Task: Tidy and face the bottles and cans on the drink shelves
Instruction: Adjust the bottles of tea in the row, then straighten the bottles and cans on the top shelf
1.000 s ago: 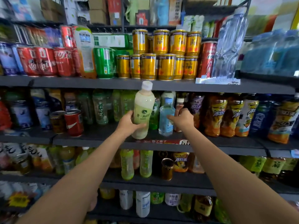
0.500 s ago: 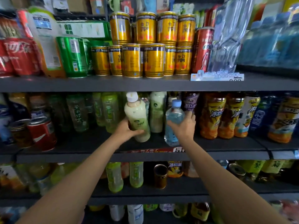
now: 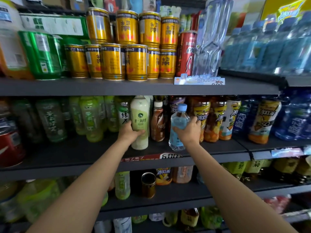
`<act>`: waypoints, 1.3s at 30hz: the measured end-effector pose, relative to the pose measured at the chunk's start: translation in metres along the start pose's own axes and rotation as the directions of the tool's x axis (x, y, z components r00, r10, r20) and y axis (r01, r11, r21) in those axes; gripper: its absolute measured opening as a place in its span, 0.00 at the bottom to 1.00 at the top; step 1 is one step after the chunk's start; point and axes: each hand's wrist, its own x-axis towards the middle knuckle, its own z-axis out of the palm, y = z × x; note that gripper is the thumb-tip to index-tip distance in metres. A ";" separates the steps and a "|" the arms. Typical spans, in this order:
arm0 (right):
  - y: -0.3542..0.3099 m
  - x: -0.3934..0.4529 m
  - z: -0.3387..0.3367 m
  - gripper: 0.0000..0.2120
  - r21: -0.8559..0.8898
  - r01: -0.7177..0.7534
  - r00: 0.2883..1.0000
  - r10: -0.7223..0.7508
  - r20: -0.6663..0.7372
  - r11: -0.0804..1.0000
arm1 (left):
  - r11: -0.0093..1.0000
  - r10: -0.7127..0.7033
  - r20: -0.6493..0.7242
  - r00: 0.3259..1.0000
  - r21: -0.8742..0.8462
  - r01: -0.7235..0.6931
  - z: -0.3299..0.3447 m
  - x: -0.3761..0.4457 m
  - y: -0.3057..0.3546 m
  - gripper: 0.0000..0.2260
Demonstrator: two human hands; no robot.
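My left hand (image 3: pixel 129 133) grips a pale green milky bottle (image 3: pixel 140 118) that stands upright on the middle shelf (image 3: pixel 67 155), its label facing me. A clear blue water bottle (image 3: pixel 178 126) with a light blue cap tilts slightly near the shelf's front edge, held by my right hand (image 3: pixel 189 132). Between the two stands a brown coffee bottle (image 3: pixel 157 122) with a white cap. Green tea bottles (image 3: pixel 90 118) fill the shelf to the left, yellow-labelled iced tea bottles (image 3: pixel 204 118) to the right.
Stacked gold cans (image 3: pixel 136 63), a red can (image 3: pixel 186 52) and a green can (image 3: pixel 42 52) stand on the top shelf. Blue bottles (image 3: pixel 296 120) fill the far right. Below, a brown can (image 3: pixel 148 184) and more bottles stand on the lower shelf. A red can (image 3: pixel 9 145) sits far left.
My left hand has brought the pale green bottle down from in front of the top shelf and into the middle shelf. My right hand has closed round the water bottle. The camera has moved closer.
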 end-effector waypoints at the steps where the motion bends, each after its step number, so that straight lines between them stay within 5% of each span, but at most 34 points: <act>1: 0.000 0.001 0.000 0.33 -0.002 0.009 1.000 -0.009 0.012 1.000 | 1.000 0.000 -0.028 1.000 0.021 0.000 0.003 0.001 -0.001 0.23; 9: -0.002 0.004 -0.003 0.29 0.087 0.003 0.997 -0.010 0.078 0.996 | 0.981 0.039 -0.104 0.994 0.195 -0.018 0.013 -0.009 0.000 0.30; 13: 0.000 -0.008 -0.008 0.26 0.171 0.052 0.997 -0.061 0.046 0.984 | 0.876 0.372 -0.341 0.863 0.437 -0.205 0.014 -0.047 0.009 0.17; 16: 0.003 -0.022 -0.024 0.25 0.216 0.161 0.987 -0.160 -0.022 0.963 | 0.754 0.589 -0.212 0.780 0.493 -0.435 0.024 -0.068 0.017 0.15; 21: -0.007 -0.038 -0.081 0.26 0.211 0.359 0.920 -0.306 -0.244 0.909 | 0.688 0.657 0.079 0.750 0.343 -0.639 0.062 -0.099 0.062 0.29; 25: -0.023 -0.038 -0.141 0.27 0.148 0.441 0.832 -0.342 -0.437 0.885 | 0.751 0.647 0.126 0.752 0.070 -0.657 0.096 -0.125 0.121 0.39; 29: -0.022 -0.013 -0.196 0.28 0.198 0.416 0.806 -0.259 -0.533 0.888 | 0.747 0.665 0.086 0.742 -0.061 -0.662 0.136 -0.132 0.184 0.32; 34: -0.005 0.045 -0.254 0.33 0.305 0.425 0.812 -0.211 -0.544 0.852 | 0.727 0.682 0.051 0.729 -0.147 -0.670 0.186 -0.116 0.253 0.31; 39: 0.013 0.111 -0.307 0.26 0.300 0.472 0.867 -0.375 -0.328 0.829 | 0.787 0.601 -0.032 0.799 -0.152 -0.598 0.231 -0.066 0.311 0.30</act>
